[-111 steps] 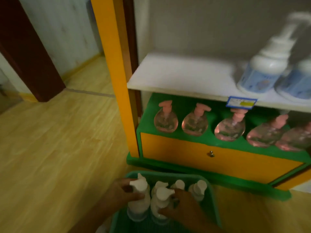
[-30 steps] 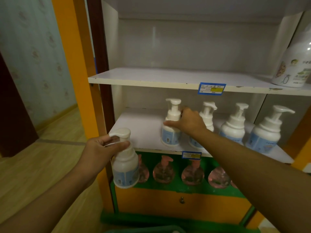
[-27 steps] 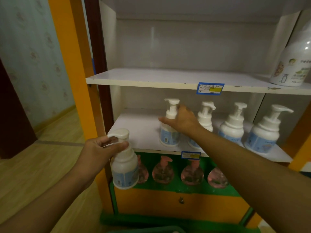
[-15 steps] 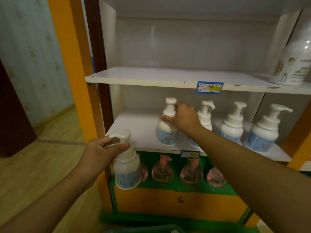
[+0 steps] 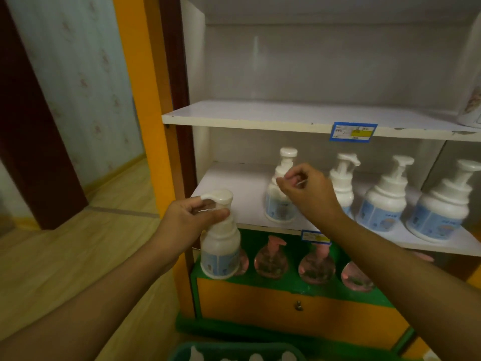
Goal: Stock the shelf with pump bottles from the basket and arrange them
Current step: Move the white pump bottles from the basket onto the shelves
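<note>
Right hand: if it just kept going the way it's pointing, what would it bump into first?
Probably the bottle on the shelf, just beyond the right hand; depth is unclear.

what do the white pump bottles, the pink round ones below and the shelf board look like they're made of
White pump bottle held by the left hand: opaque matte plastic, likely, with a soft sheen and a blue label.
Pink round bottles: clear glossy plastic, probably; the pink liquid shows through, though glass is possible.
White shelf board: laminated board, apparently, smooth with a chipped front edge.
</note>
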Tool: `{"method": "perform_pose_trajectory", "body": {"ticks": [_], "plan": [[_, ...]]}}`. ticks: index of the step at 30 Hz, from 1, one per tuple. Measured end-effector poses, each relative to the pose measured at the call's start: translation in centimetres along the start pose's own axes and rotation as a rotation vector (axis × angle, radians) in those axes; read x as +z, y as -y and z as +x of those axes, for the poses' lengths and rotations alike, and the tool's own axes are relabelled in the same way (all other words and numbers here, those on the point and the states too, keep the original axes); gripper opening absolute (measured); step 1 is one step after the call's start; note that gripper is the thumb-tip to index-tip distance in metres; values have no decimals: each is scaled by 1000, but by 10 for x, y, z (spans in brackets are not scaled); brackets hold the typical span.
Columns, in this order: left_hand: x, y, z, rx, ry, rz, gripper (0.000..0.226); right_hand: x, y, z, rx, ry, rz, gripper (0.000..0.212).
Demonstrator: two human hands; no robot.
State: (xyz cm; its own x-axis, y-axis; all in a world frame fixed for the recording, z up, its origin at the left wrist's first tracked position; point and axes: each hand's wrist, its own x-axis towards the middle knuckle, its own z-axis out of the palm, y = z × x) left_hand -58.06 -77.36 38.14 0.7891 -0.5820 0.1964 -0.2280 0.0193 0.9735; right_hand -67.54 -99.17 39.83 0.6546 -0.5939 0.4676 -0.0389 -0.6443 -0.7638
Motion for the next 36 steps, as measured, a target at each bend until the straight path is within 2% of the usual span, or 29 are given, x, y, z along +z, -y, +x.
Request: {"method": "perform_pose_trajectory", "body": {"ticks": [2,5,7,10,14,17,19,23,36], "plan": [[5,-6,2,11,34,0,17,9,12,-9,-72,224,34,13],[9,-18,8,35,44,-9,14,25,23,-20,-87,622,87,39],[10,-25,12,54,56,-16,21,33,24,-24,-78,699,147,53],[9,-29,14,56,108,-11,30,39,26,-23,-102,628,189,59],[0,-24,15,50,157,46,31,47,28,-23,-136,564,102,50],[-18,-20,15,33,143,67,44,55,26,-19,-79,423,54,51],[-32,-16,14,-7,102,65,40,61,25,-8,-36,303,-29,54],[-55,-3,5,-45,65,83,25,72,25,17,-2,213,-90,57],[-81,24,-6,-98,56,141,25,95,23,51,93,161,-142,54]]}}
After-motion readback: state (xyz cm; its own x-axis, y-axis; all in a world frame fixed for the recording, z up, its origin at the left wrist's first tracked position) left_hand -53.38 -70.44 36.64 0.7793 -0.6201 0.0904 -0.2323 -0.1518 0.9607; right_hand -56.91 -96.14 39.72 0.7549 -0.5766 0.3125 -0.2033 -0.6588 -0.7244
